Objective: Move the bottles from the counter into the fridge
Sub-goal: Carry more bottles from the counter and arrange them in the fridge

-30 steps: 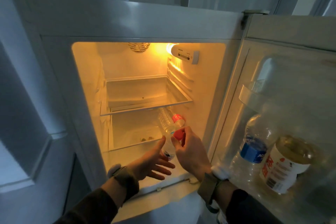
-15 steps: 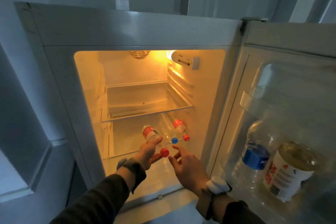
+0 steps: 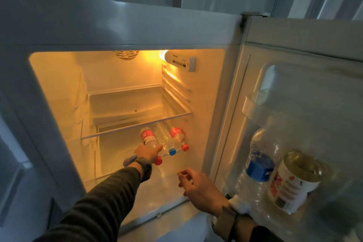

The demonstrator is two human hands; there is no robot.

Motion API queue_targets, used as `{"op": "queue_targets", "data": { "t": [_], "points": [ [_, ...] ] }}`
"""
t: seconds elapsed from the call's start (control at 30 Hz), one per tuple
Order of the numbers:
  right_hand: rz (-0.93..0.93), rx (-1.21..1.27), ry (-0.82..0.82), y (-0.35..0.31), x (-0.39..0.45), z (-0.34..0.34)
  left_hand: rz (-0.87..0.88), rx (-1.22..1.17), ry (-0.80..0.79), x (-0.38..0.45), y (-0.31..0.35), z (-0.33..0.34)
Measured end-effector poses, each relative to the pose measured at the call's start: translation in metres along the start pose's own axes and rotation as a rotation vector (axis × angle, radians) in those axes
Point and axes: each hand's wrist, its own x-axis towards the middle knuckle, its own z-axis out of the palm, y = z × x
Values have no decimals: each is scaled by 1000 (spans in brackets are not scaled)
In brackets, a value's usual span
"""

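Inside the fridge (image 3: 216, 92), left grip (image 3: 147, 153) holds the red-capped bottle (image 3: 149, 139)

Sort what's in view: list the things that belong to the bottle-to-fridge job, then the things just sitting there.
Part of the job:
red-label bottle held by the left hand
blue-capped bottle lying on the lower shelf
red-capped bottle beside it
fridge
right hand, holding nothing

Just sitting there:
blue-label bottle in the door
white-label jar in the door
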Motion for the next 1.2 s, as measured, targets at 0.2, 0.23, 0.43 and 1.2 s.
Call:
{"op": "queue_targets", "data": {
  "t": [0.2, 0.23, 0.43, 1.2],
  "points": [
    [17, -53, -8, 3, 5, -4, 56, 148, -66, 26, 5, 9],
    [20, -62, -9, 1, 6, -6, 66, 163, -43, 31, 4, 9],
    [15, -67, 3, -5, 12, -9, 105, 156, -90, 70, -20, 21],
    [-120, -347, -305, -3, 6, 56, 171, 128, 94, -157, -105, -33]
  ]
}}
